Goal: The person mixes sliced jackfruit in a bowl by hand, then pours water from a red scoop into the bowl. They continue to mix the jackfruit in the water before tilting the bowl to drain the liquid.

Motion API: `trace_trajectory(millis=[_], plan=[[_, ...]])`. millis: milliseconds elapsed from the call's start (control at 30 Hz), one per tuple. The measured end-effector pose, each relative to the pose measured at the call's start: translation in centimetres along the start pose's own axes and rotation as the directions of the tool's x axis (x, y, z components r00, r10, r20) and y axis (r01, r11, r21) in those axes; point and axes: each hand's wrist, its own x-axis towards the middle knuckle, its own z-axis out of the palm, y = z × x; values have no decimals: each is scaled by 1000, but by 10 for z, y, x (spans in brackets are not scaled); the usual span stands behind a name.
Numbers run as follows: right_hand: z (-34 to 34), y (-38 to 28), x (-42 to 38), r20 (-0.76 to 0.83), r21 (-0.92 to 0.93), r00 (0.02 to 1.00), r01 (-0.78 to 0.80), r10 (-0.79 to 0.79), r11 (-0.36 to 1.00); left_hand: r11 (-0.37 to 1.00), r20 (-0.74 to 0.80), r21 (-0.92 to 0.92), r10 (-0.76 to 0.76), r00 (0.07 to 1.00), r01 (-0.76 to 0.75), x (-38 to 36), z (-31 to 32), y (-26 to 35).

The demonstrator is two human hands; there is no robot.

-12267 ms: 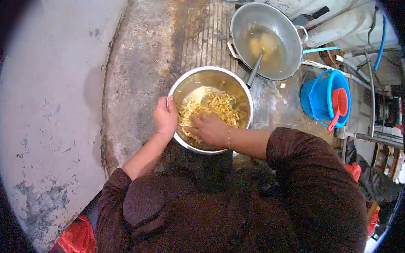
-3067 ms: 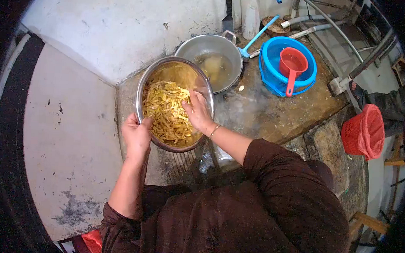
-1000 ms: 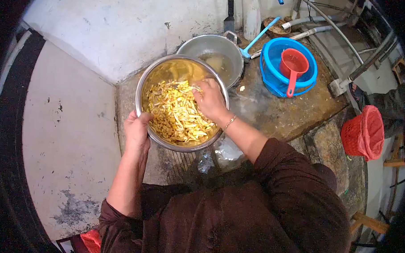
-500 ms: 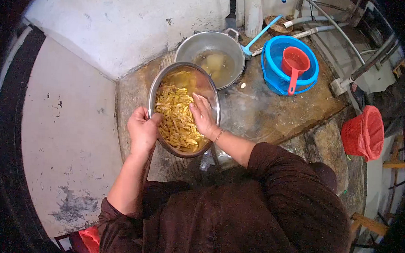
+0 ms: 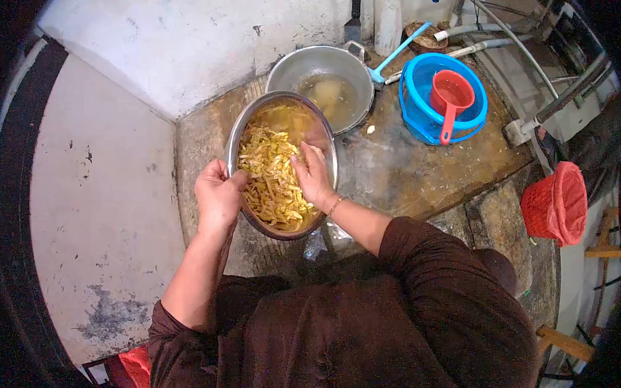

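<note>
A shiny metal bowl is tilted above the wet floor and overlaps the near edge of a larger grey pot. Thin yellowish food strips fill much of it, with some cloudy liquid at the far end. My left hand is closed on the bowl's left rim, thumb on the inner side. Inside, near the right wall, my right hand lies against the strips with fingers extended; some fingertips are hidden among them. The pot holds murky liquid with a pale shape in it.
Right of the pot stands a blue bucket with a red dipper in it. A light-blue long-handled tool leans nearby. A dark-handled spatula rests against the wall. Farther right is a red lined basket. Pipes run behind.
The strips have shifted a little in the bowl, and my right fingers have bent slightly among them. My left hand keeps its hold on the rim.
</note>
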Motion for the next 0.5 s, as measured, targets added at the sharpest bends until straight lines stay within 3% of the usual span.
trace_trajectory(millis=[200, 500], plan=[[-7, -7, 2, 36, 66, 998, -56, 54, 996, 997, 11, -74, 20, 1000, -19, 1, 1, -1], [-7, -12, -4, 33, 63, 998, -64, 62, 996, 998, 6, 58, 14, 1000, -14, -6, 6, 13]])
